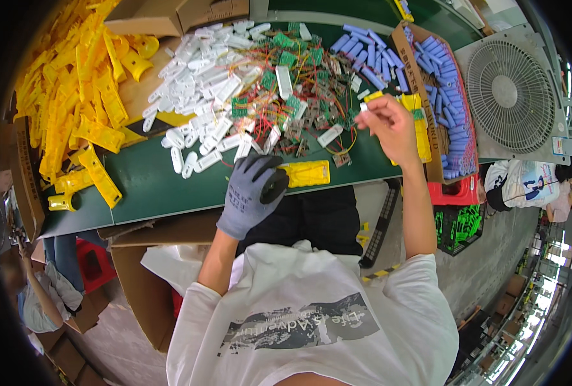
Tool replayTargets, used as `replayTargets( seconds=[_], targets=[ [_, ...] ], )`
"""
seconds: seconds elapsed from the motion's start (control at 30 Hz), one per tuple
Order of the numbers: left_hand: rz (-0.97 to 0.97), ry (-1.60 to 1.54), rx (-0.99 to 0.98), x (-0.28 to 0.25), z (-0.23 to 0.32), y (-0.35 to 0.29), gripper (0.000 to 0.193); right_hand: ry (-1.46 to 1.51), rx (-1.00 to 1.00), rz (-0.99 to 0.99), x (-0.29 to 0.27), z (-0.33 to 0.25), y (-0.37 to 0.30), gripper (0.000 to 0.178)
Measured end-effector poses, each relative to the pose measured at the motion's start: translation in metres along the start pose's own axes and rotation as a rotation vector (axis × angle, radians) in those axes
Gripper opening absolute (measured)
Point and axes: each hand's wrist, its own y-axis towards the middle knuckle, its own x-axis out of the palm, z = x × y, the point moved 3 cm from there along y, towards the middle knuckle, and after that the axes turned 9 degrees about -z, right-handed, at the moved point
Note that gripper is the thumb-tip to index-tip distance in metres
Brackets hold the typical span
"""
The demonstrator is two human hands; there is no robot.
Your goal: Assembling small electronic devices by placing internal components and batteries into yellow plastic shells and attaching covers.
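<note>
Found the left grip narrow: observed the gloved left hand (250, 198) curled over the left end of a yellow casing (309, 174), with fingers and thumb drawn close together. Could not see the exact contact, hidden by the glove; judged it a hold all the same. Located the casing at the near edge of the green table (145, 179), just right of the gloved fingertips, with its right end projecting free of the grip. Could not make out its finer detail.

Noted the bare right hand (394, 127) beyond and to the right of the casing, apart from it. Saw thumb and forefinger pinched on a small white piece (363, 107); could not establish its exact kind.

Assessed the step in hand as small-part handling: steadying the casing at left while holding the white piece at right. Judged the next move to call for a firm left hold, a light right pinch and a path clear of the wired boards.

Recorded, beyond the casing, a tangle of wired green circuit boards (239, 107), and to their left a pile of white parts (226, 90). Logged loose blue cells (371, 78) farther back, and more inside a cardboard box (434, 138) at right. Noted stacked yellow parts (422, 137) between right hand and box, a heap of yellow shells (109, 103) at far left, and a grey fan (504, 91) at far right.
</note>
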Motion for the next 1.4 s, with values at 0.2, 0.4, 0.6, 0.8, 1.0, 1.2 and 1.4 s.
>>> replayTargets(
  seconds=[0.2,0.4,0.6,0.8,1.0,1.2,1.4],
  targets=[
    [-0.002,0.003,-0.012,0.003,-0.004,0.001,0.027,0.014,0.033,-0.161,0.047,0.007,-0.069,0.014],
    [-0.016,-0.016,-0.023,0.004,-0.005,-0.006,0.028,0.01,0.081,-0.15,0.088,0.023,-0.079,0.01],
    [0.037,-0.001,-0.006,0.004,-0.002,0.0,0.022,-0.519,-0.209,0.118,0.095,0.034,-0.098,0.006],
    [0.036,0.009,-0.024,0.001,-0.001,0.003,0.023,-0.641,-0.49,0.067,0.134,0.026,-0.103,0.015],
    [0.036,0.01,-0.004,0.001,0.003,0.001,0.021,-0.552,-0.165,0.422,0.027,-0.014,-0.056,0.011],
    [0.045,-0.005,-0.024,0.001,0.005,0.001,0.021,-0.933,0.151,0.204,-0.067,0.012,0.042,0.014],
    [0.039,-0.01,-0.041,0.002,0.002,0.003,0.02,-1.168,0.341,0.017,-0.048,0.025,0.074,0.009]
  ],
)
